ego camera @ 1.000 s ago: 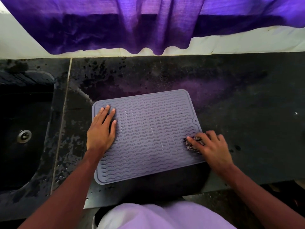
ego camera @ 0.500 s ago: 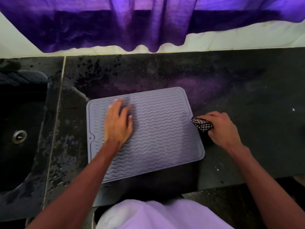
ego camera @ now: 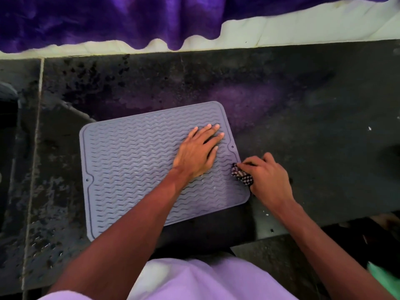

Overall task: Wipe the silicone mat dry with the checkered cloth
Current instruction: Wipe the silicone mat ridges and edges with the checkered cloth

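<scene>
grey silicone mat (ego camera: 134, 169) held flat on the dark countertop (ego camera: 303, 126), cloth bunched at its edge

the mat's right half is pressed down by the left hand (ego camera: 198, 152), fingers straight and a bit spread. the checkered cloth (ego camera: 242, 176) is scrunched up and gripped by the curled fingers of the right hand (ego camera: 266, 180), touching the mat's right edge. a purple curtain (ego camera: 108, 18) is hung behind the counter.

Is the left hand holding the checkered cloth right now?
No, the left hand lies flat on the silicone mat, while the right hand grips the bunched checkered cloth at the mat's right edge.
</scene>
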A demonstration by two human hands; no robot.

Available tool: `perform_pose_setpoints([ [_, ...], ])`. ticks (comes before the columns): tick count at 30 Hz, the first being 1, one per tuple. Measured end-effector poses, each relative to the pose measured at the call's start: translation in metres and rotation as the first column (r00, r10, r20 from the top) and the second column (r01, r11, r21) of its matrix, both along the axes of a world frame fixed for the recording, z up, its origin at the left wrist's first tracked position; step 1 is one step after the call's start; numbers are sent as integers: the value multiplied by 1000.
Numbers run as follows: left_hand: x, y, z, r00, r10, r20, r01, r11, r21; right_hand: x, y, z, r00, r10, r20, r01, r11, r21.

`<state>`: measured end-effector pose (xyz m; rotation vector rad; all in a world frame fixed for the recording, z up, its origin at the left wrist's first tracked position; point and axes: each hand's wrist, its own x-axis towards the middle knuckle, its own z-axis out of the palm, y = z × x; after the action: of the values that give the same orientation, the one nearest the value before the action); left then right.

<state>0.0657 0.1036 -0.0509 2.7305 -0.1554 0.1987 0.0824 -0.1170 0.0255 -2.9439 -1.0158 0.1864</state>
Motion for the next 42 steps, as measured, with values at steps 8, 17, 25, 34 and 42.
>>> perform_pose_setpoints([
  [8,1,0,-2,999,-3,-40,3,1000,10,-64,-15,19,967,-174,-186,137,971,-198],
  [17,1,0,-2,995,-8,-100,18,995,102,-2,15,40,893,-254,-372,278,961,12],
  [25,1,0,-1,993,9,-114,4,994,110,-44,26,20,928,-317,-194,289,943,-163],
  [34,1,0,-1,994,-1,-113,12,995,101,-85,34,43,807,-459,-372,355,880,-314],
  [42,2,1,-2,993,-16,-114,26,996,86,-102,67,50,771,-403,-493,334,915,-226],
])
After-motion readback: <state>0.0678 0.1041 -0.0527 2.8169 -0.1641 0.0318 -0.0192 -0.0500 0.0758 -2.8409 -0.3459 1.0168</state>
